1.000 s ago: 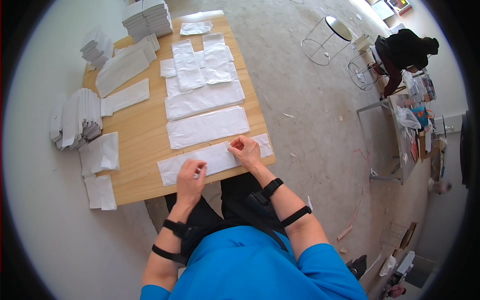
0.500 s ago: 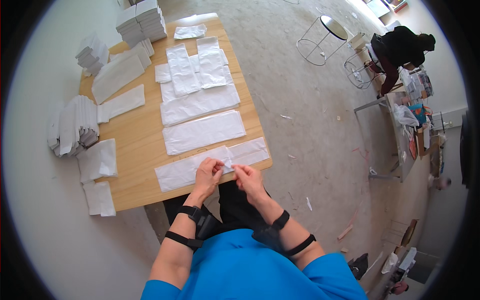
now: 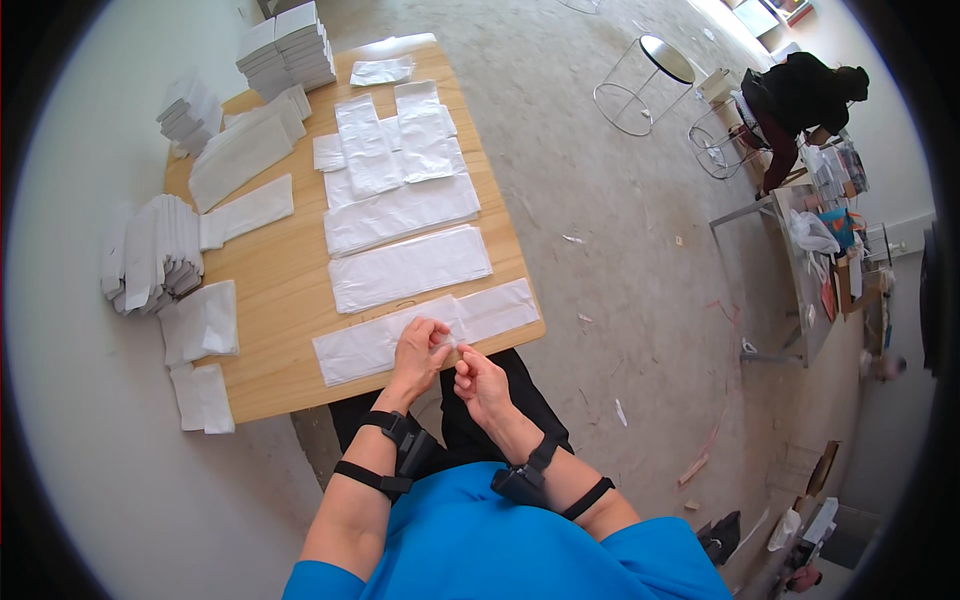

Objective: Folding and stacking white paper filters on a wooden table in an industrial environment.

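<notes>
A long white folded strip, paper or thin plastic point(image 3: 500, 307), lies along the near edge of the table. My left hand point(image 3: 418, 352) rests over its near middle, thumb and fingers drawn together. Close beside it, just off the table edge, my right hand point(image 3: 483, 384) has its fingers curled in and its thumb against the index finger. A small whitish bit shows between the two sets of fingertips, too small to name. Beyond the strip lies a flat stack of white sheets point(image 3: 410, 268), then more overlapping white folded pieces point(image 3: 405, 212).
The wooden table point(image 3: 275, 340) bears piles of white folded pieces point(image 3: 160, 250) at its left edge and tall white stacks point(image 3: 287, 50) at the far left. A round stool point(image 3: 667, 58) stands on the floor. Another person point(image 3: 800, 95) bends by a cluttered table point(image 3: 790, 235) at right.
My right hand has drawn down and slightly left, toward my body and off the strip. My left hand stays nearly in place. The strip lies as before.
</notes>
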`<state>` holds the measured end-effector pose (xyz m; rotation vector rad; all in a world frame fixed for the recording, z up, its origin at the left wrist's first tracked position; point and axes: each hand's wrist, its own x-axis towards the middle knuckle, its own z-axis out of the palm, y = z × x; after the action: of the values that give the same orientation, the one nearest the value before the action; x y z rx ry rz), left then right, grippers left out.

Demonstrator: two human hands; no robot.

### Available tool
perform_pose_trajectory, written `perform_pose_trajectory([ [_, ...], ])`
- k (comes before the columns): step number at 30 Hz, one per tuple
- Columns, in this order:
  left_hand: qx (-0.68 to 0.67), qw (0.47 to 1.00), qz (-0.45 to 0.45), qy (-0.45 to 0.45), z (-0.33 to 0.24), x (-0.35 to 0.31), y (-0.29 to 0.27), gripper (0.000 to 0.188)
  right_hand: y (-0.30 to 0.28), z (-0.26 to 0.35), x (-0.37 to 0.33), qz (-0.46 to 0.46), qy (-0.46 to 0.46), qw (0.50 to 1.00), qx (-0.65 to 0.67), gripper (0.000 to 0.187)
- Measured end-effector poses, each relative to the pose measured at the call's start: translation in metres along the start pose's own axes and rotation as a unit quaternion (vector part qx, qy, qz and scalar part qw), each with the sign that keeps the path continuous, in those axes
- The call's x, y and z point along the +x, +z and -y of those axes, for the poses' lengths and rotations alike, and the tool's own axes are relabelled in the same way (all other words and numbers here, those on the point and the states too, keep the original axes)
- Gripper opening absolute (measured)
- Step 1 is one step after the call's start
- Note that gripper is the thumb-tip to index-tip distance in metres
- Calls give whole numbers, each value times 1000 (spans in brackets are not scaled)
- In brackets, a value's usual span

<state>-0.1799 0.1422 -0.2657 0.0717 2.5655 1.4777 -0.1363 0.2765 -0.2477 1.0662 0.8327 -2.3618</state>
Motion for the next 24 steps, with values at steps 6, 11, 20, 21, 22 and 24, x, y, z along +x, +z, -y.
perform_pose_trajectory([
  [6,14,1000,-12,14,-4,1,0,20,5,4,4,42,-5,999,25,35],
  [11,35,998,-41,27,-2,1,7,14,7,3,2,50,-39,995,-77,44],
  [20,-34,998,-25,-36,1,2,1,10,1,3,1,19,-43,990,-136,49],
  [21,-70,995,3,-71,0,3,-3,10,0,4,1,9,-37,989,-143,49],
  [22,-71,995,6,-70,-2,3,-5,10,0,5,1,7,-38,989,-141,49],
  [24,-85,993,26,-74,-3,3,-9,10,0,6,1,12,-28,989,-142,49],
])
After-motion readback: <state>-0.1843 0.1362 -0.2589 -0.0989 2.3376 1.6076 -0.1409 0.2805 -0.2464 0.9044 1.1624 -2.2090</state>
